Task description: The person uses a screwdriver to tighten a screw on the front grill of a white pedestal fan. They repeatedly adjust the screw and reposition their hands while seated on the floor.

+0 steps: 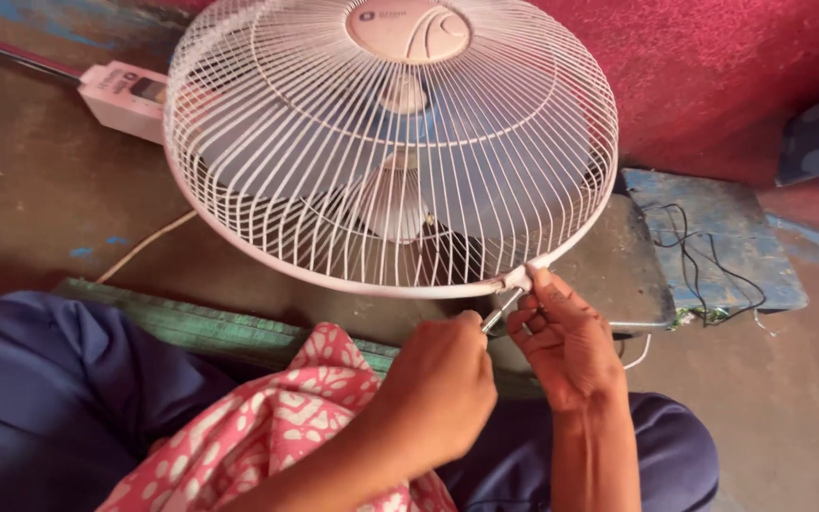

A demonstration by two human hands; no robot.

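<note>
A pale pink fan lies tilted in front of me, its wire guard facing up and blue-grey blades visible behind it. My right hand rests at the guard's lower right rim, thumb and fingers on a small clip there. Just left of it, my left hand is closed around a thin metal tool whose tip points up at that clip. A pink patterned cloth lies over my lap and left arm.
The fan's white base with a control panel lies at the upper left, with a cord trailing from it. A green wooden plank runs before my knees. A blue board with black wire sits right, below a red wall.
</note>
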